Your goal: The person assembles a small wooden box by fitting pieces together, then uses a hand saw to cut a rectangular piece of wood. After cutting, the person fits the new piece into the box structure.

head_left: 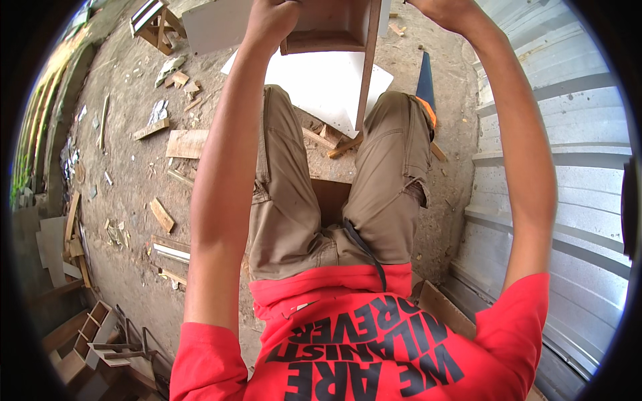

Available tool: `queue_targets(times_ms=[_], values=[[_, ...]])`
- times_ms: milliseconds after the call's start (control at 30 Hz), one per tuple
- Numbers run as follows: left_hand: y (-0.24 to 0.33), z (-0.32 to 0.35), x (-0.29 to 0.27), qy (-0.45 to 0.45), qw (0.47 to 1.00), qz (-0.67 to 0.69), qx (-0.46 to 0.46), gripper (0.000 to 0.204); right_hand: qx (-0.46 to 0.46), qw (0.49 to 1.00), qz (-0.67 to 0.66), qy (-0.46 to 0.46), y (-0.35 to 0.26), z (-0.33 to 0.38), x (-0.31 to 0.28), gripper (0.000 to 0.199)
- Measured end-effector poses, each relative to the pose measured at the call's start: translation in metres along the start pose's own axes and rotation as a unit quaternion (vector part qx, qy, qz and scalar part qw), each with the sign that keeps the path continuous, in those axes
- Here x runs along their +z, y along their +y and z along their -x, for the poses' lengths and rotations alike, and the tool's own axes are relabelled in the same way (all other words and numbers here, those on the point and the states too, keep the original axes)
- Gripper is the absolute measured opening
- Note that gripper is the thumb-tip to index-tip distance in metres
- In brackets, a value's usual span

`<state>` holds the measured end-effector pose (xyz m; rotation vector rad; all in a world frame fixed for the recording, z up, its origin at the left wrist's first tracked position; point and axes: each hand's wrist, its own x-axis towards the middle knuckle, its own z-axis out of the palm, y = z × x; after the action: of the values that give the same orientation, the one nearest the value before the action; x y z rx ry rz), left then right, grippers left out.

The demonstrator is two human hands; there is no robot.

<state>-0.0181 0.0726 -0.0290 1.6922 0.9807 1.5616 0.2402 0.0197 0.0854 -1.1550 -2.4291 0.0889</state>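
Note:
At the top edge, a brown wooden box (328,41) with an open front is in front of my knees; its upper part lies outside the picture. My left hand (275,15) is closed at the box's left side, with its fingertips partly cut off. A long thin board edge (368,80) runs down from the box's right side toward my right knee. Apart from the box, to its right, my right hand (438,8) is mostly cropped by the top edge. A small dark bit shows by its fingers, too little to name. Under the box lies a white panel (321,80).
A handsaw (426,83) with a blue blade and orange handle stands beside my right knee. Wood offcuts (187,144) litter the dirt ground on the left. A small wooden stool (159,27) is at the far left. Corrugated metal sheeting (548,180) walls the right side.

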Motion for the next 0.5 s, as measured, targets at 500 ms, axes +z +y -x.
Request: queue_targets(times_ms=[500], values=[[0.007,0.011,0.002,-0.015,0.996,0.069,-0.051,0.09,0.069,0.994,-0.084,-0.006,-0.003,0.01,0.005,0.044]])
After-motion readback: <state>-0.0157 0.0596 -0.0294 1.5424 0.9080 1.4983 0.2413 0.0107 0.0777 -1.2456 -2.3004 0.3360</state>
